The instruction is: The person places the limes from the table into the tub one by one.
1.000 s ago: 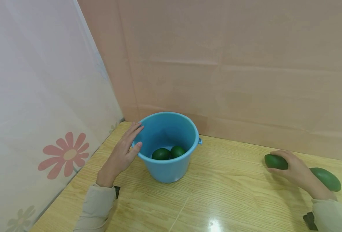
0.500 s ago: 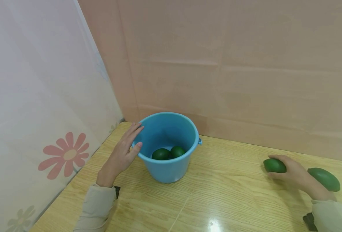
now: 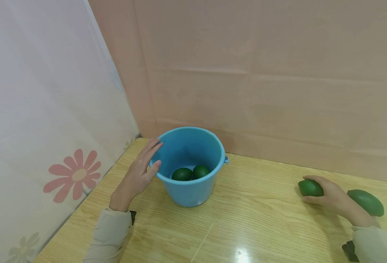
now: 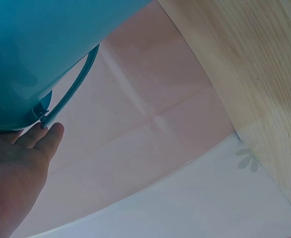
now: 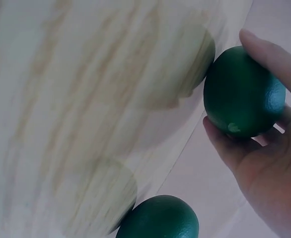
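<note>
A light blue bucket (image 3: 190,193) stands upright on the wooden table with two smooth, dark green, avocado-like fruits (image 3: 182,174) at its bottom. At its left rim rests my left hand (image 3: 137,175), fingers mostly straight. The left wrist view shows its fingertips (image 4: 53,134) by the bucket's handle lug (image 4: 42,109). To the far right, my right hand (image 3: 333,195) grips another green fruit (image 3: 311,188) between thumb and fingers. In the right wrist view this fruit (image 5: 242,94) sits against the tabletop. One more green fruit (image 3: 367,202) lies behind the right wrist.
A pinkish-beige cloth (image 3: 262,91) backs the table's rear edge. Along the left side hangs a pale cloth with a printed flower (image 3: 78,175). Bare wooden tabletop (image 3: 252,197) stretches between the bucket and the right hand. The bucket's handle (image 4: 78,82) hangs on its outside.
My right hand and the fruit in it have shifted slightly left and toward me since one second ago. The left hand and bucket have stayed in place.
</note>
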### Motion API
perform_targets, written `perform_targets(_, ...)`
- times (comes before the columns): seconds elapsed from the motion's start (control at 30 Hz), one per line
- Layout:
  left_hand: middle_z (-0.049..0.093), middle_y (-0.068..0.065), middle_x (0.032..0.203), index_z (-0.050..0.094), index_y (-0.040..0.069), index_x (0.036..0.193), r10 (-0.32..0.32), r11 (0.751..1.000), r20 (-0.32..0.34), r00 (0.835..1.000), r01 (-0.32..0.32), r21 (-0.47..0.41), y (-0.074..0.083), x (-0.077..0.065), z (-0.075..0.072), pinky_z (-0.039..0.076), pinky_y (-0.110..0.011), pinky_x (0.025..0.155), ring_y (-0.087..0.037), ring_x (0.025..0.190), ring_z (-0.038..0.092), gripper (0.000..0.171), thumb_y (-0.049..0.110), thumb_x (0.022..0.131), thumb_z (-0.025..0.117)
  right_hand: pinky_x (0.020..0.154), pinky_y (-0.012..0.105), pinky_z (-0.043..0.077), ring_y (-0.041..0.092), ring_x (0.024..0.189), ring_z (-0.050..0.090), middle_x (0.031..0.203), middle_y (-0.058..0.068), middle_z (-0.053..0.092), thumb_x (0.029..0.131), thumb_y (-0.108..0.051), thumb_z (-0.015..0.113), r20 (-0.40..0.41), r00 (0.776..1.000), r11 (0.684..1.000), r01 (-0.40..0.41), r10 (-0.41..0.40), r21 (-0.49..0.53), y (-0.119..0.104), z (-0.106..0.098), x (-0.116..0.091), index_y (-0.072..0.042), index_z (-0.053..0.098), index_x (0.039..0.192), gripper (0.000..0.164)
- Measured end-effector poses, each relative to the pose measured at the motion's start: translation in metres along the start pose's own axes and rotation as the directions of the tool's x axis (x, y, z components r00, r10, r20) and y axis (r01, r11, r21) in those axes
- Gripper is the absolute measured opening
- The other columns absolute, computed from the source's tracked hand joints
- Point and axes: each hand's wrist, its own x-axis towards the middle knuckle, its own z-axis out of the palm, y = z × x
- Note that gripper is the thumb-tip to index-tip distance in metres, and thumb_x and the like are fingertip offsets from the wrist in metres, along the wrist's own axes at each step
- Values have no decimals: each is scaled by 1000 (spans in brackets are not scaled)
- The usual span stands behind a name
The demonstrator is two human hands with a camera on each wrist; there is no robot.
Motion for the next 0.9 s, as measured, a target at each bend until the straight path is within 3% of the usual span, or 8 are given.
perform_targets(0.4,22,0,152,29,20,144,-3,1000,-3,1000,3,-3,-1,0,1,23,-60,107,-28,143,12,51,29,96,42,68,53,48,52,101,50,127,36,42,76,-38,71,-51,999,1000,16,-16,3,-8,-3,-2,2,38,134,78)
perform_targets(0.77,22,1,152,29,19,144,-4,1000,0,1000,4,-2,0,0,0,24,-60,107,-28,143,12,51,28,96,42,65,44,47,45,95,55,124,32,48,76,-34,72,-122,992,999,43,-42,4,-21,-8,-2,0,41,133,73)
perform_targets(0.9,21,1,153,29,19,144,-9,1000,4,1000,9,-5,0,-1,0,24,-59,107,-23,144,9,51,28,96,42,64,39,46,42,94,56,123,29,49,75,-34,74,-157,986,998,56,-54,7,-28,-9,-2,-1,42,133,73)
